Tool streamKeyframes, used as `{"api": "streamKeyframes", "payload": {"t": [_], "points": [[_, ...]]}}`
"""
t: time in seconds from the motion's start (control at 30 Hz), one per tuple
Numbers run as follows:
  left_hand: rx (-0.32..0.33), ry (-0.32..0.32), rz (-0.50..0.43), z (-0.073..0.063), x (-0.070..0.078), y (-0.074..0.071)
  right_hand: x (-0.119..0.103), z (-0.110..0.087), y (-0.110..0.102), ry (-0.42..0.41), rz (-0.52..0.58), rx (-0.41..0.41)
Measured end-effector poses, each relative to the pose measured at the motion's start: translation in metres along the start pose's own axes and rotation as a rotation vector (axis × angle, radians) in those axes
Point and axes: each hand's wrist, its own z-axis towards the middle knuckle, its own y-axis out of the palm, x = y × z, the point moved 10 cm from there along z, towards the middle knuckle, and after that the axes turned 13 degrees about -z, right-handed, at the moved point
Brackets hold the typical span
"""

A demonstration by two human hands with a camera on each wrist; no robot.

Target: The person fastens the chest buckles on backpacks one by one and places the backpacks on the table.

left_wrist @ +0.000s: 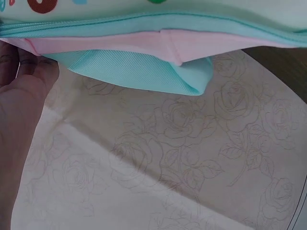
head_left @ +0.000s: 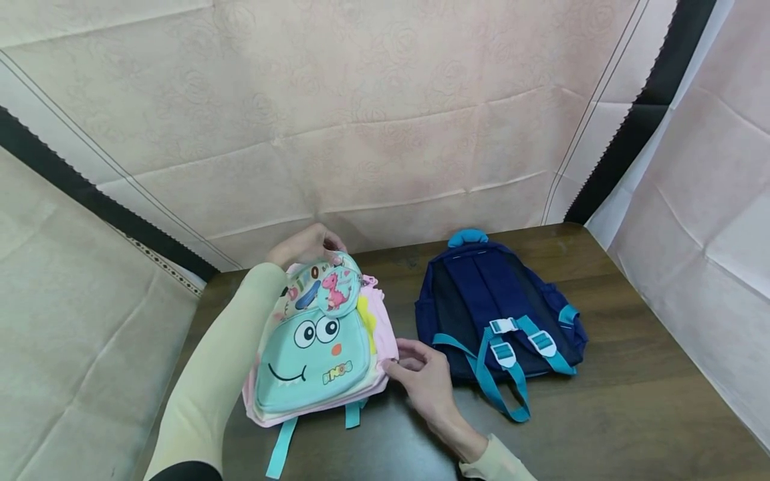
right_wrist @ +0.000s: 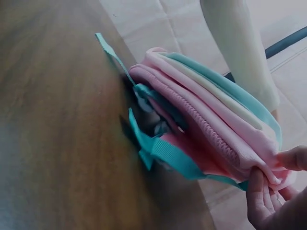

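Observation:
A small pink and mint child's backpack (head_left: 313, 361) with a smiling dinosaur face is tilted up on the table at the left. At its top, my left hand (head_left: 309, 244) grips the upper edge; in the left wrist view the fingers (left_wrist: 36, 67) hold the pink cloth beside a mint flap. My right hand (head_left: 424, 381) pinches the lower right corner of the backpack. From the right wrist view, thumb and fingers (right_wrist: 256, 191) close on its pink cloth, with a mint strap (right_wrist: 175, 158) hanging below. Mint strap ends trail onto the table.
A navy backpack (head_left: 481, 287) with bright blue straps and white buckles lies strap side up, just right of my right hand. The brown wooden table (head_left: 631, 374) is bordered by pale patterned cloth (head_left: 385, 133) at the back and both sides.

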Motion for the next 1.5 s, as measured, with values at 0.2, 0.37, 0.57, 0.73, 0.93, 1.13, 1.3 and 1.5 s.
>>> {"api": "streamKeyframes", "payload": {"t": [0.2,0.37,0.57,0.73,0.93,1.13,1.3,1.5], "points": [[0.019,0.044,0.015,0.001,0.004,-0.005,-0.010,-0.002,-0.003,-0.004,-0.016,-0.004],[0.028,0.050,0.012,0.000,0.005,-0.007,-0.017,-0.006,-0.007,0.010,-0.012,0.018],[0.074,0.039,-0.023,-0.003,0.008,-0.012,-0.032,-0.010,-0.011,-0.029,0.040,0.038],[0.096,0.015,-0.080,-0.007,0.007,-0.015,-0.046,-0.013,-0.009,-0.094,0.067,0.018],[0.109,0.018,-0.133,-0.009,0.008,-0.018,-0.055,-0.014,-0.011,-0.131,0.062,0.021],[0.122,-0.001,-0.180,-0.009,0.004,-0.021,-0.060,-0.013,-0.014,-0.138,0.047,0.031],[0.130,0.002,-0.212,-0.012,0.003,-0.024,-0.066,-0.012,-0.016,-0.149,0.048,0.024],[0.156,0.044,-0.243,-0.015,0.004,-0.030,-0.076,-0.013,-0.018,-0.193,0.044,0.030]]}}
